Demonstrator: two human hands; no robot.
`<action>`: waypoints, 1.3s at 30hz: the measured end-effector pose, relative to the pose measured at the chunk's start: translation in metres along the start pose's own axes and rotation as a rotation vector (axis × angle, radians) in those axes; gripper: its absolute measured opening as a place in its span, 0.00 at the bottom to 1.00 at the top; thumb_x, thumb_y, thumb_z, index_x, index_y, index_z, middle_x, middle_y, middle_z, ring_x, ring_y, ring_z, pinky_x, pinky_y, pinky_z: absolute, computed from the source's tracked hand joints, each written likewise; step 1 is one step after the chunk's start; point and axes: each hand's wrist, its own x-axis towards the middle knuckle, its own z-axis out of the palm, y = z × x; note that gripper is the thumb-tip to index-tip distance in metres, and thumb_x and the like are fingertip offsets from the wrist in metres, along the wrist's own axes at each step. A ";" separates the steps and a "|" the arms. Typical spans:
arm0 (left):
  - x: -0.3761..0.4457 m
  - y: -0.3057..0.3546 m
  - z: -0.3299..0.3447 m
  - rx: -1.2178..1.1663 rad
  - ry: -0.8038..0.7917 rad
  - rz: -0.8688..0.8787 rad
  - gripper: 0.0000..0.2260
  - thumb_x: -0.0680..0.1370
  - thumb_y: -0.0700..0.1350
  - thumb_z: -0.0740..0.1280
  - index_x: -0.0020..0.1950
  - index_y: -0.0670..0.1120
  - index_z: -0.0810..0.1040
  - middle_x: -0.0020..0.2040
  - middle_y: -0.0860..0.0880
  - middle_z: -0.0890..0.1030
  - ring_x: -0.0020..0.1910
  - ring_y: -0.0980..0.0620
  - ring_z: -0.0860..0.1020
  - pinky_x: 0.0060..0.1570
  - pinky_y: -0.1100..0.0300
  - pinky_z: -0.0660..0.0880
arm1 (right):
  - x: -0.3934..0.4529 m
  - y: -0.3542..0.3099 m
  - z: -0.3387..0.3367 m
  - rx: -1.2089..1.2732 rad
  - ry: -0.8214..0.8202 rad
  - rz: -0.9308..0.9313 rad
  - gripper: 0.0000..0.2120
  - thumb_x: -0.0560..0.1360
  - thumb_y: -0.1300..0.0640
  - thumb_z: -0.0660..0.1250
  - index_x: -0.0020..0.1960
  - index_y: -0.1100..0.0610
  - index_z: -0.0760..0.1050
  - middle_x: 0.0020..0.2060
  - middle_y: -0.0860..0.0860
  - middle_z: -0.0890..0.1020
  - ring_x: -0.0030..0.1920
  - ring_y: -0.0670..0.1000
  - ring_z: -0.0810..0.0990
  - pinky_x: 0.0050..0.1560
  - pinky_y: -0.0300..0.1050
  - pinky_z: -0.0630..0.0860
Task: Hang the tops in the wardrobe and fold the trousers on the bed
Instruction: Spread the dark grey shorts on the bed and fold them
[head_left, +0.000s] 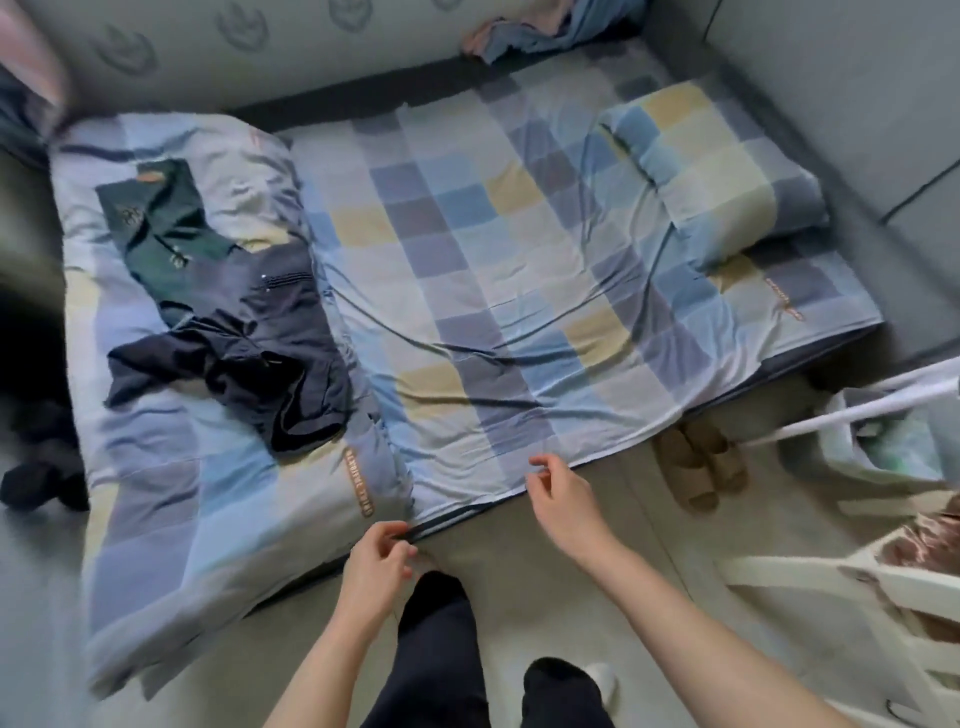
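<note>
A dark green top (156, 228) lies on the folded checked duvet (171, 519) at the bed's left side. Partly over it sits a crumpled heap of navy garments (249, 348); I cannot tell tops from trousers in it. My left hand (376, 564) pinches the dark near edge of the checked bed sheet (467, 249), beside the duvet's corner. My right hand (558, 499) hovers at the sheet's near edge further right, with fingers loosely curled and nothing held. Both hands are well away from the clothes.
A checked pillow (727, 171) lies at the bed's right end. More cloth (545, 26) is bunched at the far edge. Brown slippers (696, 467) stand on the floor by the bed, a white frame (841, 577) at the right, and dark clothing (41, 478) at the left.
</note>
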 end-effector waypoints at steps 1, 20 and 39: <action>0.014 0.001 -0.014 0.011 0.005 -0.003 0.10 0.78 0.36 0.63 0.55 0.47 0.77 0.45 0.47 0.83 0.38 0.49 0.81 0.42 0.58 0.77 | 0.010 -0.014 0.009 -0.018 -0.018 0.001 0.14 0.81 0.56 0.57 0.65 0.57 0.70 0.48 0.50 0.75 0.53 0.53 0.75 0.47 0.40 0.65; 0.353 -0.054 -0.153 0.983 0.126 -0.087 0.14 0.77 0.40 0.58 0.63 0.47 0.70 0.62 0.47 0.71 0.62 0.44 0.70 0.56 0.52 0.70 | 0.300 -0.121 0.271 -0.626 -0.546 -0.562 0.14 0.81 0.53 0.56 0.63 0.57 0.70 0.57 0.55 0.75 0.58 0.57 0.72 0.58 0.50 0.70; 0.503 -0.030 -0.277 1.889 0.445 0.101 0.11 0.80 0.43 0.58 0.57 0.47 0.77 0.51 0.48 0.82 0.62 0.41 0.66 0.70 0.43 0.49 | 0.401 -0.076 0.378 -1.305 -0.357 -1.328 0.03 0.63 0.57 0.70 0.36 0.54 0.78 0.30 0.49 0.76 0.35 0.53 0.74 0.33 0.44 0.65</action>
